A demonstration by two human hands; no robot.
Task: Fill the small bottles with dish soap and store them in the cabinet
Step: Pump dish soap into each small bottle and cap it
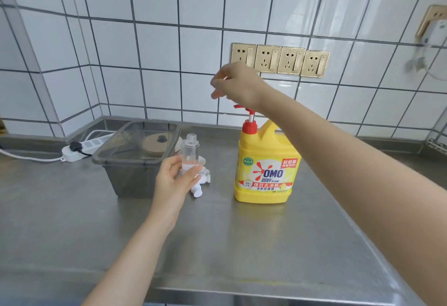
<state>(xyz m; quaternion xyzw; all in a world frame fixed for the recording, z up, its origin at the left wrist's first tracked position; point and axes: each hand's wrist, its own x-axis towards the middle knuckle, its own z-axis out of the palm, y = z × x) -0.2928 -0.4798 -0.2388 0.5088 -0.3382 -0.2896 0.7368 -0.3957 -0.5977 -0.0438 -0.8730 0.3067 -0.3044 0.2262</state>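
A clear, uncapped small bottle [190,154] is standing upright in the left hand [174,180], whose fingers are wrapping around its lower half, above the steel counter [217,245] beside a grey bin [135,158]. The right hand [235,83] is hovering over the yellow soap jug's [264,163] red pump [246,117], fingers loosely curled, gripping nothing.

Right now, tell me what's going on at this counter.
A person stands at a stainless steel counter. The left hand holds a small clear plastic bottle upright, cap off, with a little clear liquid at the bottom. The right hand hovers above the red pump of a large yellow dish soap jug, not pressing it. More small white bottles lie behind the left hand, beside a grey translucent plastic bin.
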